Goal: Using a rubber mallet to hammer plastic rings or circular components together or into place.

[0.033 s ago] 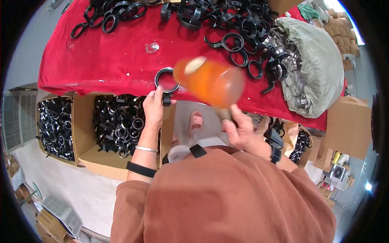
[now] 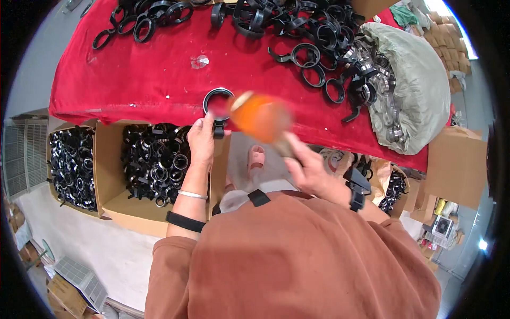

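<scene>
My left hand [image 2: 202, 142] is closed on a black ring-shaped part [image 2: 205, 102] at the near edge of the red-covered table [image 2: 143, 80]. The ring lies on the cloth, and a short black stub [image 2: 218, 131] on its near side hangs over the edge by my fingers. In my right hand [image 2: 309, 167] is a mallet [image 2: 261, 119], gripped by its handle. Its orange head is smeared by motion and hovers just right of the ring; whether it touches is hard to tell. Part of the ring's right side is blurred by the mallet.
Black ring parts [image 2: 305, 56] pile along the table's far side. A grey sack [image 2: 419, 90] of metal bands stands at the right. Below the left edge, cardboard boxes [image 2: 114, 186] hold many black parts. Another carton [image 2: 457, 170] stands at the far right.
The mallet head has swung left and slightly nearer the ring, and my right hand has shifted a little left with it. My left hand and the ring have stayed in place.
</scene>
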Demonstrator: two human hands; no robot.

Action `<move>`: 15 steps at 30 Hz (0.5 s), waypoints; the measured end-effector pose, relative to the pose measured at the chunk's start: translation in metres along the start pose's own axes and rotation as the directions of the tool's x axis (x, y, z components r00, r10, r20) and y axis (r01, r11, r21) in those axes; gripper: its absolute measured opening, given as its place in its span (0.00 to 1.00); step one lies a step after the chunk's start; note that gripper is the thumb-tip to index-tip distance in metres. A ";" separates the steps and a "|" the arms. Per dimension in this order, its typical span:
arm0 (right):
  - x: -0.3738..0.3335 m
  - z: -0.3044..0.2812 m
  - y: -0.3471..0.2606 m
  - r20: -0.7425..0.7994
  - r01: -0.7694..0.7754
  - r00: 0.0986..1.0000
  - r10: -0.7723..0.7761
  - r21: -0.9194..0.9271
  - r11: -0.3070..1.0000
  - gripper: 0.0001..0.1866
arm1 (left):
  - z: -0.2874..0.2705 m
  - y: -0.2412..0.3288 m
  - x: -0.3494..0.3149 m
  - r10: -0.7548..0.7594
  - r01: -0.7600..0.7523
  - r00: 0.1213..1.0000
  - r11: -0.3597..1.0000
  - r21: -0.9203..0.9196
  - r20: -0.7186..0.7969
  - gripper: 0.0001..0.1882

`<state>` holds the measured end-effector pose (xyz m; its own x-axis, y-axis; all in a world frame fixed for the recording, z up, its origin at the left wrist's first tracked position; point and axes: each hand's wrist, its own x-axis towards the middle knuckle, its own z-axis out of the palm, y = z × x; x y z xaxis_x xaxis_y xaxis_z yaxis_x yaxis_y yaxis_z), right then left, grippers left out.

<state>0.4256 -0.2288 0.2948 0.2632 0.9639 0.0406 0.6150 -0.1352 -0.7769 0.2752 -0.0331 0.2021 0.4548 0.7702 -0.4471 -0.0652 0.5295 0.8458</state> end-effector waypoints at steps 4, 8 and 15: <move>0.009 0.002 0.006 0.101 -0.072 0.992 0.081 -0.085 0.994 0.27 | 0.004 0.007 -0.001 -0.001 0.003 0.999 0.999 0.055 -0.040 0.16; 0.038 -0.023 -0.052 0.049 -0.089 0.995 0.085 0.088 0.992 0.29 | -0.010 -0.009 0.004 -0.043 0.047 0.999 0.990 -0.130 0.028 0.16; 0.099 0.032 -0.021 0.102 0.028 0.995 -0.014 -0.132 0.991 0.28 | 0.003 -0.006 0.002 -0.023 0.017 0.999 0.974 -0.224 -0.026 0.15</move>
<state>0.4146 -0.1232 0.2954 0.1774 0.9841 -0.0124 0.7151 -0.1375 -0.6854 0.2792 -0.0356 0.1973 0.4333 0.7666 -0.4740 -0.2547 0.6086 0.7515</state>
